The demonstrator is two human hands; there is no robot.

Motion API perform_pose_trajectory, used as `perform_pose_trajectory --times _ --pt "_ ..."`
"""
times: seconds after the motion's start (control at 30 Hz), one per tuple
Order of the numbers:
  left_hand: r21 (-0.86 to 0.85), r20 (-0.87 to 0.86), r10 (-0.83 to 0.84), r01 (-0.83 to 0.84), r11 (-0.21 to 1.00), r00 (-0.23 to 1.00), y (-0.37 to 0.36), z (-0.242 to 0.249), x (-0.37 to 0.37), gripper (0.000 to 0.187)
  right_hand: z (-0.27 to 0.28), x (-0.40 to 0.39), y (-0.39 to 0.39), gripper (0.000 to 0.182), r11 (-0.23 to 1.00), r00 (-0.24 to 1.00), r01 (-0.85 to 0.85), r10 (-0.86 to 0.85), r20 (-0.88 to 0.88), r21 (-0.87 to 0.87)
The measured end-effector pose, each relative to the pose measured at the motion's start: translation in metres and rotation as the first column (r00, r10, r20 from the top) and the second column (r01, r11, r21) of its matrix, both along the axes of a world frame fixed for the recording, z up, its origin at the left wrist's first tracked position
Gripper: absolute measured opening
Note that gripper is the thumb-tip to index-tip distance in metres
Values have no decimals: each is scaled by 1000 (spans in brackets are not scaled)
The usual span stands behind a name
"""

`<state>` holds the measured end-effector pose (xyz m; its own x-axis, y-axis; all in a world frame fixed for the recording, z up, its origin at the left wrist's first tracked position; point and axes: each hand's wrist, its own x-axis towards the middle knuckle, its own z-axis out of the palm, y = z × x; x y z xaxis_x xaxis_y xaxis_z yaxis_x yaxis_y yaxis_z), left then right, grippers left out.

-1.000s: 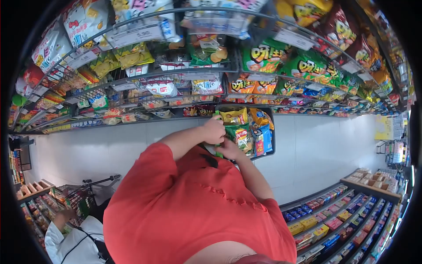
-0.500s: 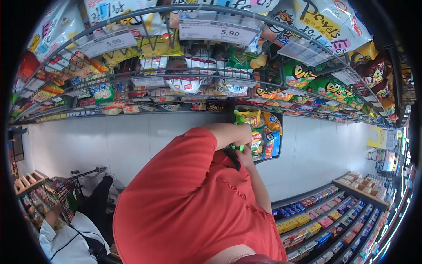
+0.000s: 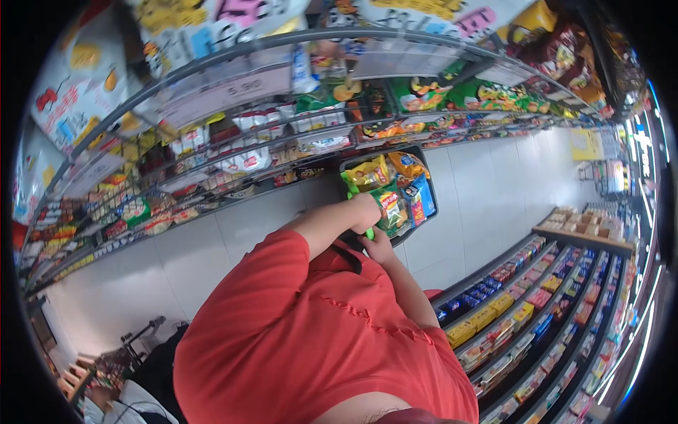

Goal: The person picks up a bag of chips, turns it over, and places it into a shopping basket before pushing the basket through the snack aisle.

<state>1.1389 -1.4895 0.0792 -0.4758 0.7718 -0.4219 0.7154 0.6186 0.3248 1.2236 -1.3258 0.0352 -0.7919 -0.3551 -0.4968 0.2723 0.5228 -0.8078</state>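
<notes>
A dark shopping basket (image 3: 433, 185) with a bright green handle (image 3: 369, 232) is in front of me, holding several snack bags. Among them are a yellow bag (image 3: 369, 174), an orange bag (image 3: 408, 165), a green chip bag (image 3: 390, 203) and a blue packet (image 3: 422, 194). My left hand (image 3: 365, 212) is closed around the middle of the handle, its fingers partly hidden. At the handle's near end, my right hand (image 3: 378, 245) is closed on it too. Whether the basket has wheels cannot be seen.
Wire shelves (image 3: 240, 46) of bagged snacks run along the top, close by. Low racks of small boxes (image 3: 501, 305) stand at the lower right. A pale tiled floor (image 3: 473, 191) lies between them. Another person in a white top (image 3: 138, 403) is at the lower left.
The view has turned, so shelves and aisle now slant up to the right. In the picture, basket and hands sit further left and slightly higher. Both hands stay on the handle.
</notes>
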Motion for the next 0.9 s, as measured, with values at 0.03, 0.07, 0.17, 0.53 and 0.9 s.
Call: perform_pose_trajectory --times 0.03,0.07,0.17,0.53,0.9 --pt "0 -7 -15 15 1000 1000 0 -1 -1 20 8 -1 -2 31 1000 1000 -11 11 -4 15" --pt "1 -14 -43 43 999 999 1 -1 -1 20 6 0 -1 31 1000 1000 17 -17 -11 16" --pt "-37 13 -54 54 998 998 4 -6 -4 21 -8 1 4 34 1000 998 -12 13 -64 16" --pt "-68 47 -74 77 995 996 7 2 -3 22 1 15 -8 38 974 984 126 -99 -147 186" --pt "-86 44 -73 77 993 996 34 8 31 24 -2 43 27 41 991 997 79 -76 -31 105"
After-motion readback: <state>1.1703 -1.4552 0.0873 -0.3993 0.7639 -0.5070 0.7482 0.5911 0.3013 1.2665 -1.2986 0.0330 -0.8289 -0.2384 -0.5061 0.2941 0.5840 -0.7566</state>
